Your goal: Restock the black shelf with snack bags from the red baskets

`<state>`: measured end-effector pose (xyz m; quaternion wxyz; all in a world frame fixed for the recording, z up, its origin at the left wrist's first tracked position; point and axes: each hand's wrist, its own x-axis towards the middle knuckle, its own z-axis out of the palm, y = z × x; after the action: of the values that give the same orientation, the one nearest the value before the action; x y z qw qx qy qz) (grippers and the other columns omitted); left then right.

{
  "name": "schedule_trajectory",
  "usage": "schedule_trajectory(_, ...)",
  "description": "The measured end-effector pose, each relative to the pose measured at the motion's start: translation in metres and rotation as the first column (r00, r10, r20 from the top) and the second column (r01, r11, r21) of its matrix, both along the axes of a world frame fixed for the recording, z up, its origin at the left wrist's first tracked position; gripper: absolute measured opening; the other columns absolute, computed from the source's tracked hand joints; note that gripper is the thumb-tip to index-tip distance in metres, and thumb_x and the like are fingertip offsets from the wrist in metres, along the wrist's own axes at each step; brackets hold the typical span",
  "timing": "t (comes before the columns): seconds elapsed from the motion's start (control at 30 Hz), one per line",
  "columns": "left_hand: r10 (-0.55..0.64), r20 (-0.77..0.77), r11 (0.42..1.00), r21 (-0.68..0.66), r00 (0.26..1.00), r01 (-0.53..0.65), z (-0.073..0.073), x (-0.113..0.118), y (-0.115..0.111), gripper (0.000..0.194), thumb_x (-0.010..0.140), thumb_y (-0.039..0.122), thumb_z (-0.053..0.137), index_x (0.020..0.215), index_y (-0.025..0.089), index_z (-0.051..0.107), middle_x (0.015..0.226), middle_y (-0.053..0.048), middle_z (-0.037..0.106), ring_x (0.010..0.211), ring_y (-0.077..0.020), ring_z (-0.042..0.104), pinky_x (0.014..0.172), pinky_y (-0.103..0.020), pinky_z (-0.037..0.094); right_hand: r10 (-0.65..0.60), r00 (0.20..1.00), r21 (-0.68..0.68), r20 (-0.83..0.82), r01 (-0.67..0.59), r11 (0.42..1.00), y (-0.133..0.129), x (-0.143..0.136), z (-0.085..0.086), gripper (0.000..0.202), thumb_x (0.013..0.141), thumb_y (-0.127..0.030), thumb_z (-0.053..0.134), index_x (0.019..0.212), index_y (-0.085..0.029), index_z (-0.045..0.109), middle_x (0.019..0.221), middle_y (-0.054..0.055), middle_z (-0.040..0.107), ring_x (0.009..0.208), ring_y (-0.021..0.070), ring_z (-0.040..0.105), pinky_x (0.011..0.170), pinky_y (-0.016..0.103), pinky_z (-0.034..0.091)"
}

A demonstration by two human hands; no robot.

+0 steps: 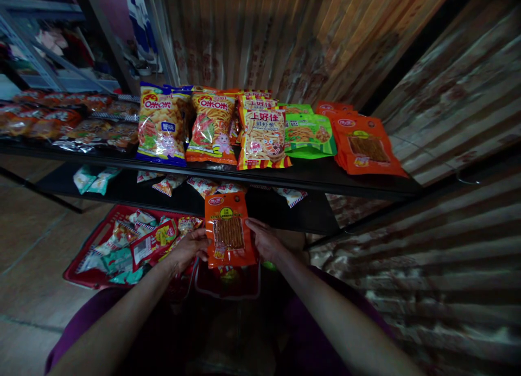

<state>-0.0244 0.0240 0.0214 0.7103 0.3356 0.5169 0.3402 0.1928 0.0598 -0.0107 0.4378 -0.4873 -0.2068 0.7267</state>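
While gripped at its two side edges by left hand (189,249) and right hand (264,240), flat orange plastic snack packet with clear window (228,230) held upright below black shelf (325,176), above red plastic basket of wrapped snacks (87,262), matching orange packets stacked (364,145) on shelf's right end.

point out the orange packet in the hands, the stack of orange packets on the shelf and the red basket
orange packet (229,232), head view, on its clear window
stack of orange packets (368,147), head view, on the top packet's window
red basket (87,244), head view, on its left rim
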Motion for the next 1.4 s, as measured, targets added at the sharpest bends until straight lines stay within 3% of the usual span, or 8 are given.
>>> schedule_trajectory(0.2,0.103,-0.044,0.995,0.001,0.994,-0.103,-0.001,-0.004,0.005,0.036,0.060,0.021,0.073,0.093,0.013,0.063,0.067,0.000,0.066,0.048,-0.0089,0.057,0.044,-0.019,0.045,0.310,0.948,0.125,-0.067,-0.300,0.946,-0.009,0.008,0.010,0.043,0.063,-0.025,0.077,0.103,-0.020,0.063,0.094,0.005,0.072,0.082,0.0183,0.069,0.077,0.032,0.053)
schedule_trajectory(0.33,0.163,-0.046,0.987,0.014,0.986,-0.162,-0.004,-0.005,0.005,0.034,0.060,0.021,0.073,0.091,0.015,0.061,0.062,0.003,0.063,0.044,-0.0071,0.053,0.040,-0.017,0.040,0.385,0.921,0.101,-0.054,-0.379,0.920,-0.014,0.015,0.011,0.058,0.059,-0.019,0.078,0.114,-0.022,0.058,0.101,0.006,0.071,0.093,0.0207,0.067,0.085,0.037,0.050)
schedule_trajectory(0.57,0.215,-0.098,0.972,0.114,0.972,-0.204,-0.012,0.001,0.003,0.028,0.064,0.029,0.070,0.085,0.019,0.056,0.051,0.010,0.051,0.032,-0.0037,0.036,0.031,-0.017,0.030,0.322,0.946,0.048,-0.027,-0.320,0.946,-0.025,0.010,0.005,0.046,0.053,-0.019,0.080,0.096,-0.018,0.064,0.096,0.006,0.072,0.089,0.0192,0.068,0.088,0.036,0.049)
schedule_trajectory(0.83,0.250,-0.117,0.961,0.155,0.961,-0.231,-0.022,0.001,0.008,0.026,0.067,0.036,0.068,0.082,0.021,0.053,0.048,0.011,0.045,0.030,-0.0026,0.032,0.030,-0.015,0.023,0.197,0.980,0.049,-0.005,-0.197,0.979,-0.026,-0.002,0.003,0.039,0.052,-0.015,0.076,0.089,-0.017,0.065,0.089,0.005,0.072,0.082,0.0175,0.068,0.080,0.032,0.051)
schedule_trajectory(1.03,0.211,-0.041,0.975,0.082,0.977,-0.207,-0.010,-0.001,0.006,0.032,0.064,0.028,0.072,0.089,0.020,0.055,0.056,0.009,0.050,0.038,-0.0049,0.045,0.036,-0.016,0.038,0.179,0.982,0.076,0.065,-0.184,0.980,-0.023,-0.002,0.007,0.038,0.052,-0.019,0.076,0.089,-0.018,0.067,0.087,0.004,0.072,0.080,0.0186,0.068,0.074,0.032,0.052)
schedule_trajectory(1.17,0.186,-0.014,0.982,0.022,0.982,-0.186,-0.006,-0.007,0.003,0.039,0.059,0.017,0.074,0.093,0.020,0.055,0.074,0.004,0.060,0.056,-0.0091,0.059,0.049,-0.021,0.051,0.198,0.977,0.069,0.083,-0.204,0.977,-0.024,-0.001,0.005,0.039,0.052,-0.019,0.076,0.090,-0.018,0.067,0.085,0.004,0.072,0.080,0.0190,0.068,0.076,0.033,0.051)
schedule_trajectory(1.4,0.158,-0.002,0.987,0.018,0.987,-0.158,-0.004,-0.011,0.001,0.046,0.058,0.016,0.077,0.099,0.018,0.056,0.089,-0.003,0.067,0.076,-0.0157,0.065,0.059,-0.024,0.053,0.194,0.964,0.106,0.180,-0.215,0.971,-0.023,-0.005,0.005,0.040,0.051,-0.026,0.079,0.089,-0.018,0.068,0.084,0.003,0.072,0.074,0.0172,0.067,0.071,0.030,0.051)
